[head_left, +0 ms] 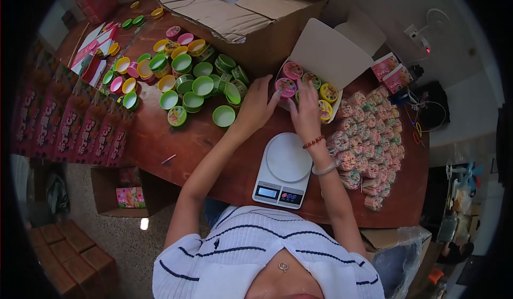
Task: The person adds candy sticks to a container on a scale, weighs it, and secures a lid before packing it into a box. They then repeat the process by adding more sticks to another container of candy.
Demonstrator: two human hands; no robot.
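Observation:
My left hand (255, 106) is beside the front left corner of an open white box (327, 50), its fingers apart near a pink round tub (286, 88). My right hand (307, 112) reaches over the box's front edge, its fingers on or just above the tubs inside; what they hold, if anything, is hidden. Pink, green and yellow lidded tubs (328, 92) stand in the box. Just below my right hand lies a white digital scale (288, 157) with a bare round plate and a lit display. Green, yellow and pink open cups (203, 86) lie left of my left hand.
Wrapped, colourful bundles (368, 138) are heaped at the right. A large cardboard box (256, 18) stands at the back. Red printed boxes (67, 120) line the left edge. A small stick (169, 159) lies near the table's front edge. Cartons (75, 251) stand on the floor.

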